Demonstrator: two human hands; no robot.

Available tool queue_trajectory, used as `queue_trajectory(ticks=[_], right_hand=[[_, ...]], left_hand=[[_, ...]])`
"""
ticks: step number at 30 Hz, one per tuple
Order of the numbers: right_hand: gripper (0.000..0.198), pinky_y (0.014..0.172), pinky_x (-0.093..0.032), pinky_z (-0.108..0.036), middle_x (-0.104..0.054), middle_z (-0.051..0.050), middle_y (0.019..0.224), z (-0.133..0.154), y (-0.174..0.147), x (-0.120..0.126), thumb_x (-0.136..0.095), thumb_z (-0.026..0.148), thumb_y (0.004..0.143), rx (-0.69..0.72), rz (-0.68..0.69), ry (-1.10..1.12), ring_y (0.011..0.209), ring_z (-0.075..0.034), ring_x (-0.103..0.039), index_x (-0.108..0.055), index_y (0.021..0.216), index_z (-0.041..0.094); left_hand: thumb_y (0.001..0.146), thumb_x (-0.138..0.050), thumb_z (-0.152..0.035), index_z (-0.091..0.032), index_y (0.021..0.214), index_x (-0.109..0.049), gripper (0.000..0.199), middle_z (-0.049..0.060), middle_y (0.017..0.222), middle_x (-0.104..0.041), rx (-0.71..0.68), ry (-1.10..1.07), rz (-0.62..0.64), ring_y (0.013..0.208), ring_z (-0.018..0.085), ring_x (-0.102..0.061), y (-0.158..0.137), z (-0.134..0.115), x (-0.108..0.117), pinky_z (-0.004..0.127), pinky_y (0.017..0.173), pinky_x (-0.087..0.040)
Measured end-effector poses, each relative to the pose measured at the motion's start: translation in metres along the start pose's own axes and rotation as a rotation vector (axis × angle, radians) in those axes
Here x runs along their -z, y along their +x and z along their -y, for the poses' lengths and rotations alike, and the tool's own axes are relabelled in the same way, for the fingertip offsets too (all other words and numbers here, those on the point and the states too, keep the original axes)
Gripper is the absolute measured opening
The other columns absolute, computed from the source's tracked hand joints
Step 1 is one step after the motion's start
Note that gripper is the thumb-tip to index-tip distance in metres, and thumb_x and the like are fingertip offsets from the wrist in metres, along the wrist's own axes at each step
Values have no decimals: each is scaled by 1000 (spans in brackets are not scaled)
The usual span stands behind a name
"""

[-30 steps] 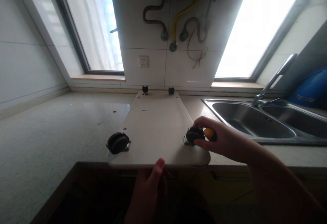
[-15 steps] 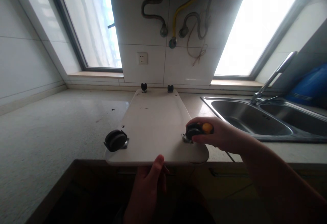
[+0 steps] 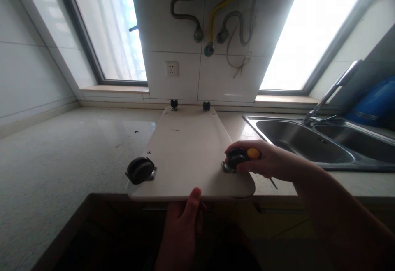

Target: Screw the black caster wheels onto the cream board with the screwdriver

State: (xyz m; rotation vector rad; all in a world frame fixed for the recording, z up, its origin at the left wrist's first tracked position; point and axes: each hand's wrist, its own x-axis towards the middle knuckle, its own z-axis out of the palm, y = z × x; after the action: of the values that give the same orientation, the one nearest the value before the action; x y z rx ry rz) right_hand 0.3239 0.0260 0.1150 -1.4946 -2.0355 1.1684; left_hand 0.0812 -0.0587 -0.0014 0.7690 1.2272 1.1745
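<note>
A white board point(image 3: 188, 160) with rounded corners lies on the counter, its near end jutting past the front edge. My right hand point(image 3: 262, 157) is closed round a black caster wheel point(image 3: 236, 158) at the board's near right corner. Tucked in that same hand is a screwdriver point(image 3: 254, 153) with an orange-ended handle; its thin shaft pokes out below the palm. My left hand point(image 3: 182, 225) grips the board's near edge, thumb on the rim, fingers curled underneath and partly in shadow. Another black caster point(image 3: 140, 170) stands at the near left corner.
Two small casters point(image 3: 174, 104) stand at the board's far end by the wall. Small dark screws point(image 3: 136, 131) lie on the speckled counter point(image 3: 92, 147) to the left. On the right are a steel double sink point(image 3: 296, 166), a faucet point(image 3: 333, 94) and a blue object point(image 3: 376, 102).
My right hand has shifted slightly right with the caster and screwdriver, and the shaft shows more below the palm. My left hand keeps its grip on the board, nearly unmoved.
</note>
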Motion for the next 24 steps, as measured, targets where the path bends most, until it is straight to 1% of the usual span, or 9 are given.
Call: queue_trajectory(ticks=[3, 8, 11, 13, 14, 16, 20, 24], right_hand=[[59, 42, -37, -20, -72, -8, 111, -2, 0, 1, -79, 55, 81, -23, 7, -25, 60, -8, -50, -65, 131, 28], [59, 42, -38, -20, -72, -7, 107, -1, 0, 3, -78, 54, 81, -34, 18, -35, 59, -9, -50, -64, 133, 29], [59, 44, -39, -20, -71, -7, 111, 1, 1, 3, -79, 52, 80, -21, 21, -27, 60, -8, -51, -65, 132, 29], [58, 46, -40, -20, -71, -7, 110, 2, 2, 4, -80, 51, 80, -5, 23, -24, 61, -8, -51, -65, 131, 27], [58, 47, -40, -19, -71, -7, 109, 3, 2, 4, -80, 50, 80, 0, 27, -24, 62, -8, -52, -66, 131, 27], [58, 48, -40, -20, -71, -6, 107, 4, 2, 5, -80, 50, 80, 3, 38, -29, 62, -8, -51, -66, 131, 27], [57, 50, -42, -21, -70, -7, 113, 3, 3, 5, -79, 50, 81, 21, 49, -34, 63, -8, -51, -65, 132, 28], [57, 48, -40, -20, -70, -7, 112, 3, 3, 4, -79, 48, 80, 28, 38, -14, 62, -7, -49, -65, 130, 26]], left_hand=[[78, -71, -77, -16, 75, -63, 61, -5, 54, -46, -1, -32, 7, 51, 9, -38, 2, 4, 0, 23, 49, -30], [80, -71, -74, -17, 72, -64, 59, -5, 52, -47, -2, -34, 6, 50, 10, -40, 4, 6, 1, 23, 49, -31], [78, -76, -70, -18, 74, -68, 53, -1, 58, -56, 14, -93, -5, 53, 12, -48, 3, 3, -1, 24, 50, -37], [76, -79, -66, -19, 75, -69, 49, 1, 65, -63, 16, -120, -26, 59, 15, -57, 2, 2, -2, 25, 54, -43], [75, -80, -66, -19, 74, -69, 48, 2, 65, -64, 13, -117, -34, 62, 16, -60, 1, 2, -3, 26, 55, -45], [75, -79, -67, -20, 72, -69, 49, 2, 62, -63, 12, -94, -37, 64, 18, -63, 2, 3, -2, 27, 57, -46], [76, -76, -71, -19, 72, -69, 53, 1, 54, -57, 3, -75, -17, 59, 17, -60, 3, 8, 0, 27, 55, -45], [75, -76, -72, -19, 72, -68, 53, 0, 55, -57, 11, -87, -22, 57, 16, -58, 3, 7, 0, 26, 54, -43]])
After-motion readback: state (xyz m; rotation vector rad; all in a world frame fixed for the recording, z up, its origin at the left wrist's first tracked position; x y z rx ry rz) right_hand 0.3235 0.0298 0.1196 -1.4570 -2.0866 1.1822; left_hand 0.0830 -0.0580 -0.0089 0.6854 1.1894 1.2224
